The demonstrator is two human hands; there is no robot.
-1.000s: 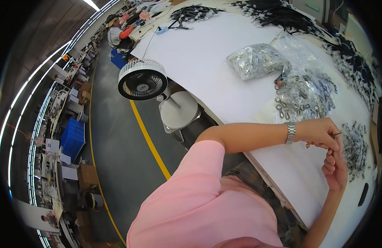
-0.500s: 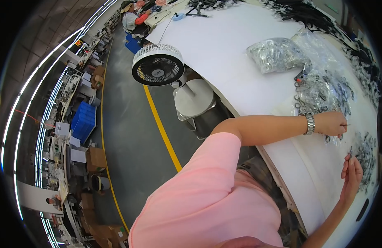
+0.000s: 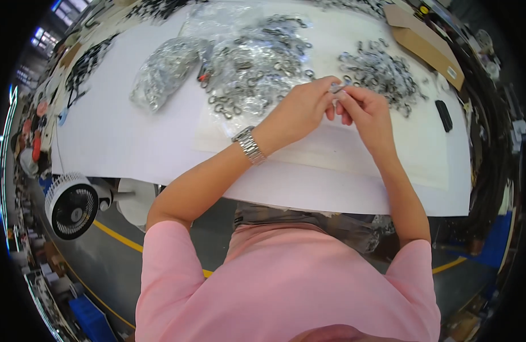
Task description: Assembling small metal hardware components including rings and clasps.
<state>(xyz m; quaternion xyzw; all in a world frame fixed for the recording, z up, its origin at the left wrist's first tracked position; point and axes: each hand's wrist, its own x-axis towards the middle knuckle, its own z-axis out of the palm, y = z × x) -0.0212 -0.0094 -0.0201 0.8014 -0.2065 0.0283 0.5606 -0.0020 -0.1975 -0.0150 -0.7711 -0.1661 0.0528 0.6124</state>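
Observation:
My left hand, with a metal-banded watch at its wrist, and my right hand meet above the white table. Pinched between their fingertips is a small silvery metal piece; its exact shape is too blurred and covered to make out. Left of the hands, a heap of metal clasps with ring ends lies on and among clear plastic. A second, looser pile of metal clasps spreads just beyond my right hand.
A stuffed clear plastic bag sits left of the larger heap. To the right are a black oblong object and an open cardboard box. Black straps lie at the far left. A fan stands by the table's near-left edge.
My view has swung from the left to face the table squarely. The hands, apart before with a small piece in each, have come together at the fingertips.

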